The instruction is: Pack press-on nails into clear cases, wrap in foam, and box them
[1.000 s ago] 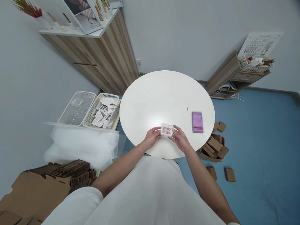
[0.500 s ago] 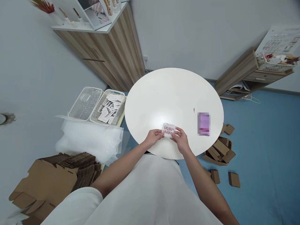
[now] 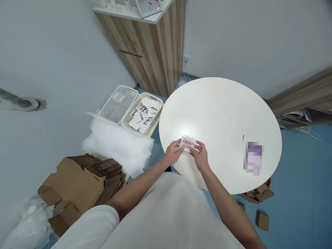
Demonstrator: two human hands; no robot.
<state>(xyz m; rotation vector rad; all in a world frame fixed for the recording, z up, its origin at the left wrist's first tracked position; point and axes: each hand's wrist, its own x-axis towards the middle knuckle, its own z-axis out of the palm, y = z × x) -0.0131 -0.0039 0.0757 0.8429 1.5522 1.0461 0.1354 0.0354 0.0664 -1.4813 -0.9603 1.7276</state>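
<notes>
A small clear plastic case [image 3: 187,143] with pink pieces inside is held above the near left part of the round white table [image 3: 220,114]. My left hand [image 3: 174,151] grips its left edge between thumb and fingers. On the opposite edge, my right hand [image 3: 199,155] pinches the case, thumb at the near side and fingers at the right. A pixelated purple and pink item [image 3: 254,158] lies on the right part of the table.
Left of the table are a basket of printed cards [image 3: 142,114], a basket of clear plastic cases [image 3: 118,103], white translucent sheets [image 3: 116,143] and flat cardboard boxes [image 3: 77,183]. Small brown boxes [image 3: 262,220] sit on the floor at right. A wooden cabinet [image 3: 155,48] stands behind.
The view has turned left, so the table and baskets appear farther right. Both hands still hold the clear case, and my left fingers have shifted up along its left edge.
</notes>
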